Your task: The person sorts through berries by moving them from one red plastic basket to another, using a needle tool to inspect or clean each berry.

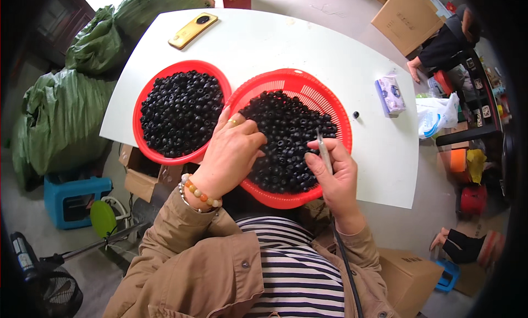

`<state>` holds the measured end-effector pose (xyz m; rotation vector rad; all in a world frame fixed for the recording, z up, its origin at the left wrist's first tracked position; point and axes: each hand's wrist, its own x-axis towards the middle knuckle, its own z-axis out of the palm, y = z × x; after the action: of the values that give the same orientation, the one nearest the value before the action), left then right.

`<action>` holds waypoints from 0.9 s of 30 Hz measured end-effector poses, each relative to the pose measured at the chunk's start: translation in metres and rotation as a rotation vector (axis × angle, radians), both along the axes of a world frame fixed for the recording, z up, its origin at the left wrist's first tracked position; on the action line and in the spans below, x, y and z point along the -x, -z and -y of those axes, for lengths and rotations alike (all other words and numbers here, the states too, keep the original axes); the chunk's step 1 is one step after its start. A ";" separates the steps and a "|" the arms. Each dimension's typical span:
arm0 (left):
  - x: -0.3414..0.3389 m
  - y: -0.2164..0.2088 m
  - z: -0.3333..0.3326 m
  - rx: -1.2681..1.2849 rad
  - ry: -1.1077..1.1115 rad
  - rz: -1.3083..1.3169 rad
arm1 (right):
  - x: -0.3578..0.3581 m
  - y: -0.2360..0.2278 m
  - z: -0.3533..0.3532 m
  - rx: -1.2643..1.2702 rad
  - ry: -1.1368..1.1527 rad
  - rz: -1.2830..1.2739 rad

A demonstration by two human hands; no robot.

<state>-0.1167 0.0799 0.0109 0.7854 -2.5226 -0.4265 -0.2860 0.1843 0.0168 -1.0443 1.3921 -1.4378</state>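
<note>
A red plastic basket (344,125) with slotted sides holds a heap of small black ring-like pieces (286,147), several with a hole showing. Over its left side is my left hand (228,153), a ring and beaded bracelet on it. Its fingers are curled down at the pieces; what is between the fingertips is hidden. My right hand (340,180) grips a slim silver pen-shaped tool (324,153) above the basket's right part, its narrow tip pointing up and away. A black cord (344,252) runs down from below that hand. Left of this basket, a red basin (137,114) is full of similar black pieces.
The white table (264,37) also bears a gold phone (192,30), a tissue pack (390,95) and one loose black piece (356,114). Green sacks (63,120) and a blue stool (71,199) stand left. Cardboard boxes (410,279) and other people's limbs (415,67) appear at right.
</note>
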 end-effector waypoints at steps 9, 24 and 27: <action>0.006 -0.004 -0.002 -0.022 -0.025 0.082 | -0.001 0.009 0.000 0.018 -0.023 -0.118; 0.005 -0.009 -0.010 -0.349 -0.053 -0.424 | -0.004 0.002 -0.004 -0.018 -0.094 -0.089; 0.000 -0.015 -0.015 -0.819 0.026 -0.658 | -0.004 0.002 -0.006 -0.028 -0.127 0.058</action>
<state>-0.1168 0.0952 0.0255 0.7102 -1.7004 -1.4983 -0.2821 0.1907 0.0152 -1.0456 1.2778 -1.3418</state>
